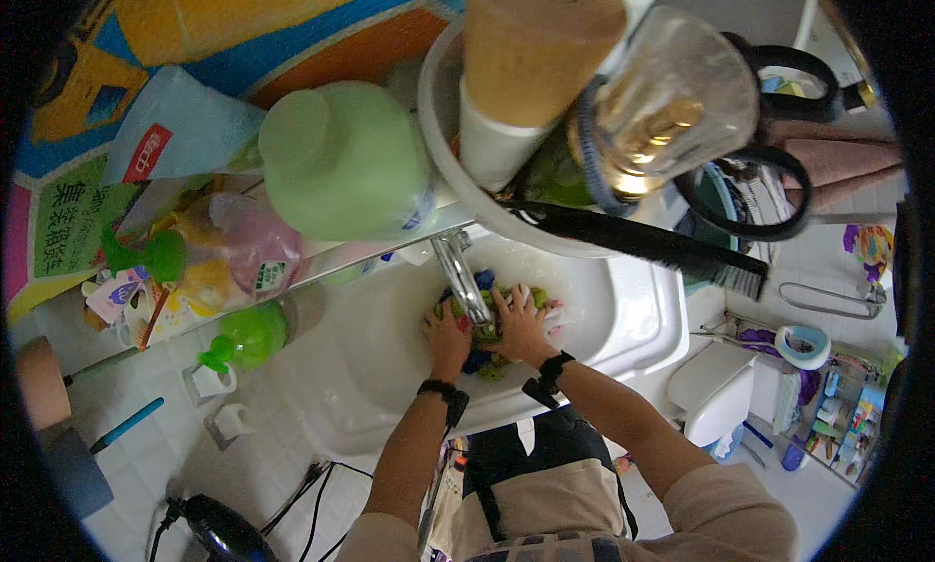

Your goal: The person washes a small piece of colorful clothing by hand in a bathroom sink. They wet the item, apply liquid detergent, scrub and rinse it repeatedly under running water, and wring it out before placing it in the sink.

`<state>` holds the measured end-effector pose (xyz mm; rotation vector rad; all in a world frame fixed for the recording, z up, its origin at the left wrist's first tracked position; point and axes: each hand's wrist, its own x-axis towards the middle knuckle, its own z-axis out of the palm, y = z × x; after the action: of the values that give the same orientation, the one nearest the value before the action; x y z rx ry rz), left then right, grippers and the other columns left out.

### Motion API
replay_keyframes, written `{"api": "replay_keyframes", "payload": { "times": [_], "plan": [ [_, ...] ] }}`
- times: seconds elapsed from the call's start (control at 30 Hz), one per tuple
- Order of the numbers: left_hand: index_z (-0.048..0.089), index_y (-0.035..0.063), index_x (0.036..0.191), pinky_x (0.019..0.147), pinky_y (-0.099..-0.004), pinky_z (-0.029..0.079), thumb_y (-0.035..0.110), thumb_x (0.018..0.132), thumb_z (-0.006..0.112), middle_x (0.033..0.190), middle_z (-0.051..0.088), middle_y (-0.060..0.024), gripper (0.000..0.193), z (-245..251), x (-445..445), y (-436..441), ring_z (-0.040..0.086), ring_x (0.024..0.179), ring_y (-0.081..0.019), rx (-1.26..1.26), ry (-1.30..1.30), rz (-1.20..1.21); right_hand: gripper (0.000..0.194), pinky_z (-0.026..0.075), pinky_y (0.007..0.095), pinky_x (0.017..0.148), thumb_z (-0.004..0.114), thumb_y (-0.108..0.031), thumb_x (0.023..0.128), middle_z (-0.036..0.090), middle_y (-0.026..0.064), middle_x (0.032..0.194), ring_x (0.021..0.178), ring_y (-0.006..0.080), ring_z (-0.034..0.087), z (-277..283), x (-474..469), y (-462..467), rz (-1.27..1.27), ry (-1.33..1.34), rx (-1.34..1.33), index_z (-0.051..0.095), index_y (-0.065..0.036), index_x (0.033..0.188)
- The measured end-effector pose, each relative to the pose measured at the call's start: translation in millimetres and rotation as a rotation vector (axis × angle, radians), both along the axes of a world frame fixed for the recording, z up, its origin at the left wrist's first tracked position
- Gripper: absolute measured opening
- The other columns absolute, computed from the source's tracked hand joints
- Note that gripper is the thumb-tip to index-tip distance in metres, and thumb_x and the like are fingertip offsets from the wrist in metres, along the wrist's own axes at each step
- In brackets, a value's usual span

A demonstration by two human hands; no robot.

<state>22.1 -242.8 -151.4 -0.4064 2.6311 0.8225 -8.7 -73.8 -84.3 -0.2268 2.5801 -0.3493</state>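
Observation:
In a white washbasin (380,343) lies a crumpled bundle of multicoloured cloth (544,299), showing green, dark blue, white and pink. My left hand (447,341) presses on the near left side of this bundle, fingers apart. On its right side, my right hand (520,327) rests with fingers spread across the fabric. Between the two hands, a chrome faucet (462,281) reaches over the cloth and hides part of it. Each wrist wears a black band. Whether water stands in the basin, I cannot tell.
Above the basin, a shelf holds a pale green bottle (343,167), pump bottles (256,240) and a round container (438,109) with a black comb (643,240) and scissors (774,145). A black hair dryer (223,525) hangs lower left. A toilet (719,394) stands right.

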Motion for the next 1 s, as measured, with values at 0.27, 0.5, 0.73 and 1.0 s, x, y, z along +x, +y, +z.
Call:
{"api": "replay_keyframes", "payload": {
  "times": [0.27, 0.5, 0.73, 1.0],
  "plan": [
    [0.058, 0.0042, 0.13, 0.088, -0.0453, 0.051, 0.061, 0.084, 0.068, 0.11, 0.07, -0.0195, 0.074, -6, -71, -51, 0.067, 0.103, -0.0366, 0.643, -0.101, 0.252, 0.058, 0.045, 0.0515, 0.094, 0.08, -0.047, 0.078, 0.063, 0.0177, 0.111, 0.105, 0.0385, 0.061, 1, -27, -2, -0.18, -0.061, -0.706, 0.064, -0.005, 0.115],
    [0.05, 0.0085, 0.143, 0.103, -0.063, 0.036, 0.06, 0.092, 0.058, 0.135, 0.049, -0.0362, 0.072, 29, -12, -12, 0.042, 0.129, -0.0543, -0.121, 0.038, 0.074, 0.062, 0.026, 0.0614, 0.111, 0.078, -0.056, 0.077, 0.05, 0.0182, 0.137, 0.13, 0.0433, 0.042, 27, 8, 18, 0.046, 0.308, -0.343, 0.068, -0.007, 0.113],
    [0.055, 0.0028, 0.135, 0.098, -0.0539, 0.045, 0.036, 0.093, 0.067, 0.132, 0.057, -0.0246, 0.055, -23, -34, -29, 0.053, 0.12, -0.0437, 0.219, -0.08, 0.071, 0.053, 0.05, 0.0501, 0.087, 0.08, -0.028, 0.073, 0.064, 0.0239, 0.114, 0.115, 0.0402, 0.055, -26, -51, -15, -0.09, -0.273, -0.532, 0.064, -0.009, 0.12],
    [0.048, 0.0069, 0.145, 0.105, -0.0534, 0.038, 0.06, 0.093, 0.059, 0.136, 0.054, -0.0254, 0.075, 52, -28, -37, 0.048, 0.128, -0.0432, 0.266, -0.196, 0.436, 0.077, 0.036, 0.0612, 0.101, 0.084, -0.056, 0.066, 0.043, 0.0235, 0.139, 0.125, 0.0463, 0.044, 46, 13, -9, 0.173, 0.057, -0.581, 0.064, -0.007, 0.121]
  ]
}}
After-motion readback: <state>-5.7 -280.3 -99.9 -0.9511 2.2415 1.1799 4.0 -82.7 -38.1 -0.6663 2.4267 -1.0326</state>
